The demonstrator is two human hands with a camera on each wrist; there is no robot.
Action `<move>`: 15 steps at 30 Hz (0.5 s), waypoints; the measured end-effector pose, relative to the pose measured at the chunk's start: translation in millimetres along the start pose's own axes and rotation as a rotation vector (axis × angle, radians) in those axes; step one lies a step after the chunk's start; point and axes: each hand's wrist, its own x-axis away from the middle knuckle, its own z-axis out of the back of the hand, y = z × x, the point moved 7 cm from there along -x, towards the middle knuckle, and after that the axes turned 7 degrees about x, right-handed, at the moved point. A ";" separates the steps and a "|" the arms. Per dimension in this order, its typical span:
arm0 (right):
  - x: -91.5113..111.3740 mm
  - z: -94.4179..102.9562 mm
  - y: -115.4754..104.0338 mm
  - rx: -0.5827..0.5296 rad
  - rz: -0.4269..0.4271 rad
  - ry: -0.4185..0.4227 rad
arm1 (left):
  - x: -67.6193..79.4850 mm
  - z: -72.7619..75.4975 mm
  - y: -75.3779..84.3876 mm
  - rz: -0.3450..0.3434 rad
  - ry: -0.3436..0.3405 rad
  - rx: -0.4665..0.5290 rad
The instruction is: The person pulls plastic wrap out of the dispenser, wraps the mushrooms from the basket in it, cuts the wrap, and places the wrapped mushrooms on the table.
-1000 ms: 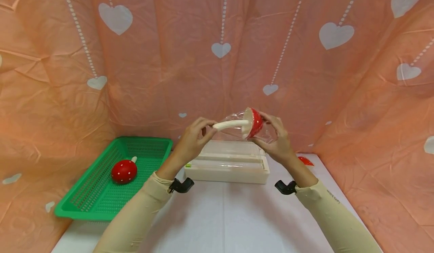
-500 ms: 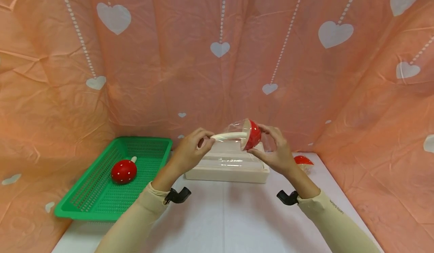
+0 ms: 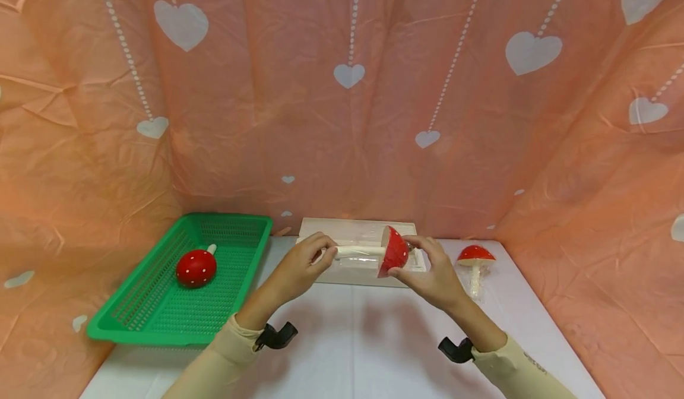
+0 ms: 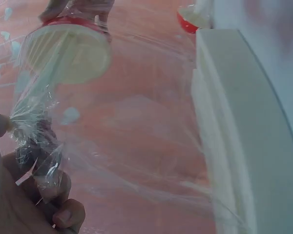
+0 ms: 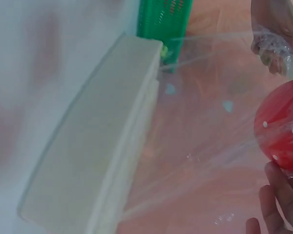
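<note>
Nearest, 2 arms in beige sleeves (image 3: 214,366) reached fwd from the bottom edge, angled in toward each other, w/ 1 black wrist mount (image 3: 276,336) per arm (2 tot.). Beyond those, the L hand (image 3: 296,271) had thumb + fingers bent, pinching the stem end of the held mushroom (image 3: 395,252) along w/ bunched clear film (image 4: 31,129). R hand (image 3: 435,277) curved round the cap, thumb below, fingers above, gripping it.

The held mushroom lay sideways directly betw. the 2 hands: pale stem toward L hand, red white-dotted cap toward R hand. Per L wrist view, film covered the cap's underside + stem.

Mushrooms: 3 tot. (1 held, 2 not). Of the others, the basket mushroom (image 3: 196,268) sat in the 1 green basket (image 3: 149,336), left side, well apart from L hand; the table mushroom (image 3: 475,255) lay on the white table (image 3: 347,345), right of R hand, stem toward the person.

1 cream box (image 3: 347,278) stood mid-table, partly hidden behind the held mushroom in head view. Farthest: peach backdrop (image 3: 299,108) w/ white hearts, several.
</note>
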 end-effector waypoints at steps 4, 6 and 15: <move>14.5 -8.8 3.9 0.020 -0.033 -0.028 | 10.6 -7.8 -6.8 0.029 -0.025 -0.024; 21.1 -13.3 5.9 0.032 -0.051 -0.043 | 16.2 -11.9 -10.9 0.046 -0.040 -0.030; 48.5 -36.0 17.0 0.038 -0.139 -0.152 | 43.5 -34.9 -34.8 0.083 -0.125 -0.023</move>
